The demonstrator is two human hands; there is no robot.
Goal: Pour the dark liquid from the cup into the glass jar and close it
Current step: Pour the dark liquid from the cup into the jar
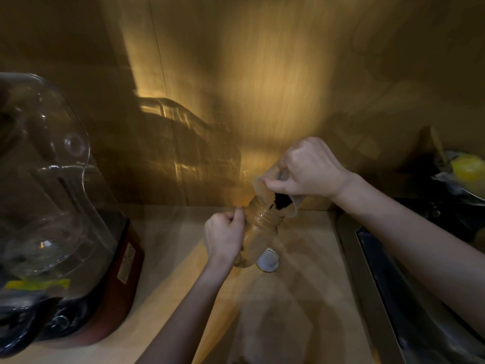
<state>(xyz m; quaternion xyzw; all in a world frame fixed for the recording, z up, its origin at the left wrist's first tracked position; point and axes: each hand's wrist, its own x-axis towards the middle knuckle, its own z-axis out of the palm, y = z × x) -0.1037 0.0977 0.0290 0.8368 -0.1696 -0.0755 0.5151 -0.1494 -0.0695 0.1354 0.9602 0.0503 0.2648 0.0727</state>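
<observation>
A clear glass jar [258,232] with a threaded neck stands on the wooden counter, leaning slightly. My left hand [223,236] grips its left side. My right hand [307,169] holds a translucent cup [265,187] tipped steeply over the jar's open mouth. Dark liquid [279,202] sits at the cup's lip, right at the jar's rim. A round metal lid [267,261] lies flat on the counter just right of the jar's base.
A large blender [49,195] with a clear housing and red base fills the left side. A metal sink edge [367,261] runs along the right. Dishes and a yellow object [468,168] sit at the far right. A wooden wall stands behind.
</observation>
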